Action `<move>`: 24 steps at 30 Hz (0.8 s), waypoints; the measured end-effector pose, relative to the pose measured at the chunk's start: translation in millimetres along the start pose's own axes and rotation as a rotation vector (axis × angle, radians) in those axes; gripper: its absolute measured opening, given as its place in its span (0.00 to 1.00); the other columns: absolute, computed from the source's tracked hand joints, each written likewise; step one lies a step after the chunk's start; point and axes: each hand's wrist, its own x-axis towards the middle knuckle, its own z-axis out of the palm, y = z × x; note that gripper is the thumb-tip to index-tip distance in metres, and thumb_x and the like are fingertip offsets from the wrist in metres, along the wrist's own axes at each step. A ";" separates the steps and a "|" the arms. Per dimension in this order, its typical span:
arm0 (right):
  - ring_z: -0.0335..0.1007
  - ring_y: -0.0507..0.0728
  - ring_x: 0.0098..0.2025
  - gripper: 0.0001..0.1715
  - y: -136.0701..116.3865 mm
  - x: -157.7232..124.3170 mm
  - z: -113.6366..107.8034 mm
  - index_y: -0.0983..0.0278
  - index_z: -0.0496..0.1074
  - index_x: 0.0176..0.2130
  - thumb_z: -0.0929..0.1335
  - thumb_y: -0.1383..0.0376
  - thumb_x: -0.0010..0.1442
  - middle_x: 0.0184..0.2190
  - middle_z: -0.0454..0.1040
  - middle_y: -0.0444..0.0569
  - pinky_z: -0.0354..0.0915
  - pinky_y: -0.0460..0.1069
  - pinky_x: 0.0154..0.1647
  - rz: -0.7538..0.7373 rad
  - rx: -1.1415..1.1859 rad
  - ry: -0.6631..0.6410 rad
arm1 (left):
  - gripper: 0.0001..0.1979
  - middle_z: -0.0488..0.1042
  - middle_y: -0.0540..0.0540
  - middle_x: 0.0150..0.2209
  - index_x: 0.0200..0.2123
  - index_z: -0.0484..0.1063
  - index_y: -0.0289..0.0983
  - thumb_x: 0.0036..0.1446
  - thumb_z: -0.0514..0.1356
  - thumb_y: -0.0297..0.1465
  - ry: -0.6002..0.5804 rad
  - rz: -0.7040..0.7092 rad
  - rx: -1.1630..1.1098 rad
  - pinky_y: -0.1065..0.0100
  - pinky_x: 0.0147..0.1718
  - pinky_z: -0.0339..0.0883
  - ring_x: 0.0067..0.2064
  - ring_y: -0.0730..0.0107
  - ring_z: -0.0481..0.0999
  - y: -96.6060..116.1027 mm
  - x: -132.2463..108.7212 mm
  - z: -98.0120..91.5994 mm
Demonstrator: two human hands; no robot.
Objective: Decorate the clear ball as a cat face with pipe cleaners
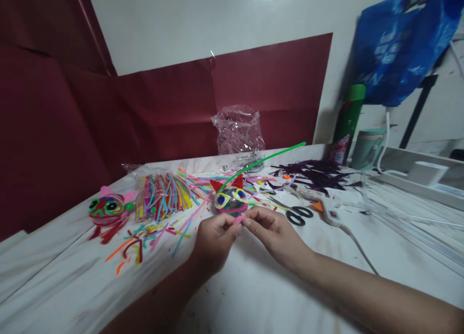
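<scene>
Both hands meet over the table, pinching a small pink pipe cleaner piece (239,219) between them. My left hand (214,239) is closed with thumb and forefinger on its left side. The fingertips of my right hand (277,235) are closed on its right side. Just behind the fingers sits a dark ball-shaped figure (231,201) with red ears, yellow-rimmed blue eyes and pink strands round its lower part. A long green pipe cleaner (266,159) slants up to the right from behind the left ear. The fingers hide part of the pink piece.
A finished-looking pink figure (108,208) stands at left, beside a bag of pipe cleaners (163,194) and scattered cut pieces (139,244). Black-handled scissors (295,215) and a corded glue gun (330,212) lie right. Purple strands (315,174), a green can (348,123) and clear plastic bag (239,136) stand behind.
</scene>
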 end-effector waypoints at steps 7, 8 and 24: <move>0.66 0.53 0.28 0.12 -5.1 -2.5 -2.2 0.63 0.70 0.27 0.64 0.61 0.59 0.24 0.72 0.45 0.62 0.47 0.31 -0.110 -0.220 0.058 | 0.11 0.68 0.51 0.19 0.22 0.71 0.35 0.51 0.57 0.35 0.061 0.111 0.102 0.72 0.26 0.59 0.24 0.74 0.65 2.4 -6.1 4.6; 0.67 0.53 0.28 0.12 -4.5 -3.4 -1.2 0.63 0.70 0.27 0.64 0.61 0.60 0.24 0.72 0.45 0.62 0.47 0.32 -0.092 -0.204 0.068 | 0.11 0.67 0.51 0.19 0.22 0.71 0.35 0.50 0.58 0.36 0.069 0.077 0.062 0.72 0.26 0.59 0.24 0.74 0.65 2.6 -6.5 6.5; 0.61 0.51 0.27 0.25 -7.0 8.8 -5.5 0.63 0.69 0.25 0.67 0.45 0.55 0.23 0.68 0.43 0.61 0.47 0.31 0.108 0.162 -0.051 | 0.13 0.67 0.53 0.19 0.22 0.68 0.35 0.51 0.61 0.38 -0.067 -0.069 -0.332 0.73 0.21 0.58 0.20 0.78 0.62 -8.6 3.4 -3.1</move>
